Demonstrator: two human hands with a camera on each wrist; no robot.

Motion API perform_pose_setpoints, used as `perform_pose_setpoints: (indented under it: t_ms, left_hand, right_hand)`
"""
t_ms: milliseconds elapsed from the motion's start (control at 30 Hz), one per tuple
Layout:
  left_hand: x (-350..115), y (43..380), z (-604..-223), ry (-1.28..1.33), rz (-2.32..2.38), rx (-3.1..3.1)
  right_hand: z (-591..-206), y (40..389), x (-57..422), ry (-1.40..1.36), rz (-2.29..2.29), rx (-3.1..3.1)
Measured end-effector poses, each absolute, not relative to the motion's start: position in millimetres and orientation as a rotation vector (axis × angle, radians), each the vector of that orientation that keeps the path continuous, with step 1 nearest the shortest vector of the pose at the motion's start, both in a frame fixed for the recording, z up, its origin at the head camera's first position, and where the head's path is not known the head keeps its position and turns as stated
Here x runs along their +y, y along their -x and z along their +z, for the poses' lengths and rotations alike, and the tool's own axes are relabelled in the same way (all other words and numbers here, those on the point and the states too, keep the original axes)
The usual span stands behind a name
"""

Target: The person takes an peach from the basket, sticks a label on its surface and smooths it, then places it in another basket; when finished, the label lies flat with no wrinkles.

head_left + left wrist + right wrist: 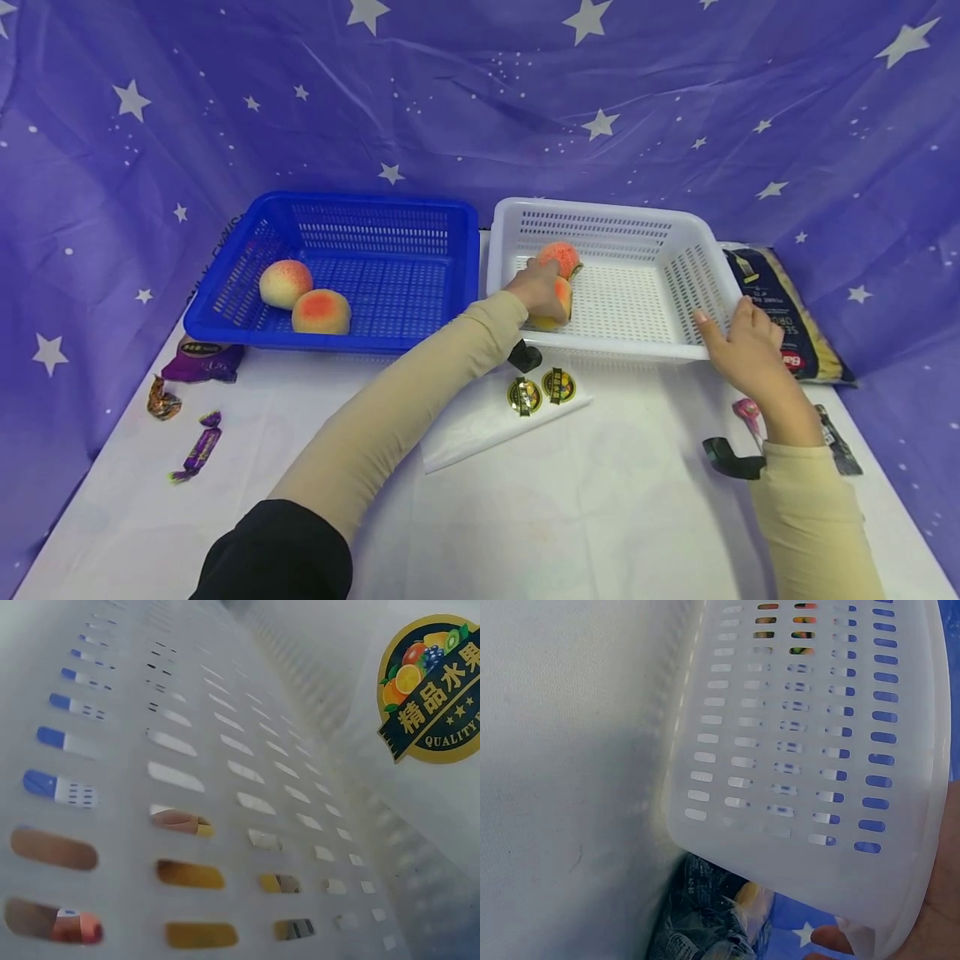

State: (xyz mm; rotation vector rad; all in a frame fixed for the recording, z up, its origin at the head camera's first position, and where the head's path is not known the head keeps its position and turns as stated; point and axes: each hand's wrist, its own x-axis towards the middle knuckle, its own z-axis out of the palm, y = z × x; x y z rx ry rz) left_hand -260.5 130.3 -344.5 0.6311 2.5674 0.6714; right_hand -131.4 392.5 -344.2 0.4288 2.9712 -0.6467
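My left hand (542, 292) reaches into the left end of the white basket (600, 342). It holds a yellow-orange peach (562, 298) there, partly hidden by the fingers. Just beyond lies a redder peach (559, 258) with a dark greenish edge. Through the slots in the left wrist view, bits of yellow fruit (196, 874) and skin show. At the basket's near right corner my right hand (750, 350) grips the rim, thumb inside and fingers outside. The right wrist view shows the basket's slotted wall (795, 769).
To the left stands a blue basket (405, 343) with two peaches (286, 284). Wrapped candies (201, 450) lie at left, a lollipop (747, 410) at right. A white bag with fruit stickers (524, 396) lies in front. A dark food package (787, 308) is behind my right hand.
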Motion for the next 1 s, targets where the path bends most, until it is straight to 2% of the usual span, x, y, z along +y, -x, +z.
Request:
perform_pose_setpoints:
  t_ms: [367, 700, 867, 1000]
  left_hand:
    - [135.8, 254.3, -346.7, -0.529, 0.467, 2.713]
    - [129.8, 252.4, -345.1, -0.574, 0.479, 2.69]
    - [118.7, 244.0, -334.7, -0.628, 0.592, 2.673]
    - [95.6, 224.2, -317.9, -0.626, 0.875, 2.62]
  right_hand:
    - [-342.7, 131.1, 390.6, -0.428, -0.654, 2.977]
    - [-342.6, 131.5, 388.9, -0.427, -0.652, 2.964]
    - [-341.5, 133.3, 391.3, -0.405, -0.634, 2.962]
    - [-342.0, 133.1, 392.4, -0.402, -0.64, 2.969]
